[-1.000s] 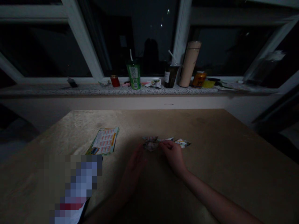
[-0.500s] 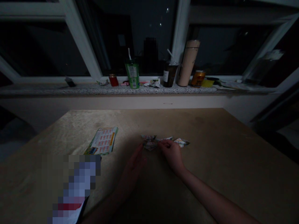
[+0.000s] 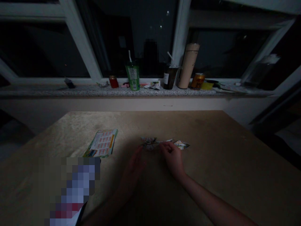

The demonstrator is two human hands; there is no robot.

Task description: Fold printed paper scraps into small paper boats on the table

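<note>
A folded piece of printed paper [image 3: 150,142] lies on the tan table [image 3: 211,157] in dim light. My right hand [image 3: 172,158] rests on the table with its fingertips pinched on the paper's middle edge. The fingers of my left hand [image 3: 134,166] lie flat and stretched toward the paper's left end, touching or nearly touching it. A second small folded paper piece [image 3: 181,144] lies just right of my right hand.
A printed leaflet [image 3: 101,147] lies at the left of the table. On the windowsill [image 3: 70,90] stand a green cup with a straw [image 3: 132,75], a dark cup [image 3: 169,75], a tall beige flask [image 3: 187,66], a can [image 3: 197,81] and a red jar [image 3: 113,81].
The folded paper looks flatter and narrower than a second ago. Both hands stay at nearly the same spot; the view has shifted slightly.
</note>
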